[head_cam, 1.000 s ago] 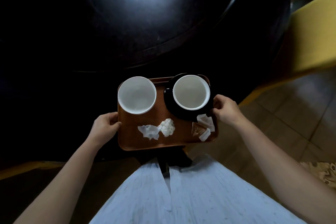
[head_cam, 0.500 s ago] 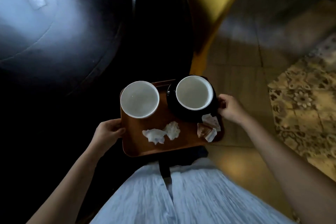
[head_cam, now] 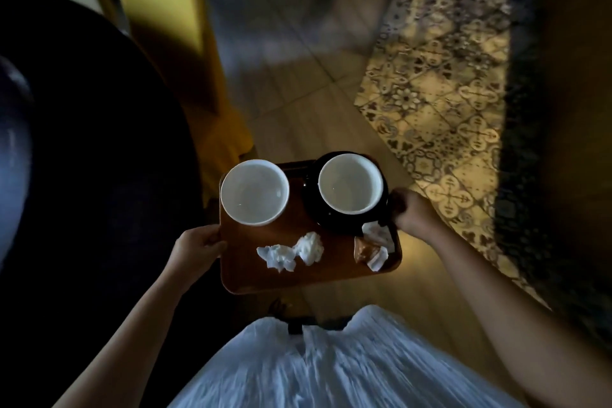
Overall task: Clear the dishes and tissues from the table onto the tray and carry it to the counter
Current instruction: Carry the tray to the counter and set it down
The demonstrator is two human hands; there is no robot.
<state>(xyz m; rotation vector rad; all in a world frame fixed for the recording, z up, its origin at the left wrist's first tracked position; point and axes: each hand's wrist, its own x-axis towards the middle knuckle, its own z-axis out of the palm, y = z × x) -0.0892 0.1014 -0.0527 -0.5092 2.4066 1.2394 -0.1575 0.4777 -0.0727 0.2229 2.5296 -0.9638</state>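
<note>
Rectangular brown wooden tray (head_cam: 291, 275) was held in the air w/ both hands, above the wood floor (head_cam: 298, 93). Left hand (head_cam: 195, 248) gripped its left edge, right hand (head_cam: 414, 212) its right edge. On it: round white bowl (head_cam: 254, 195) at far left, white cup (head_cam: 350, 183) on black saucer (head_cam: 334, 222) at far right, crumpled white tissues (head_cam: 293, 252) in the middle, torn paper wrappers (head_cam: 374, 247) near right. Round dark table (head_cam: 82, 142) lay to the left.

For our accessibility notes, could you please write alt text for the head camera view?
Seen from above, a person's left hand and right hand grip the sides of a brown tray, held over a wooden floor. It carries a white bowl, a white cup on a black saucer, crumpled tissues and wrappers.
</note>
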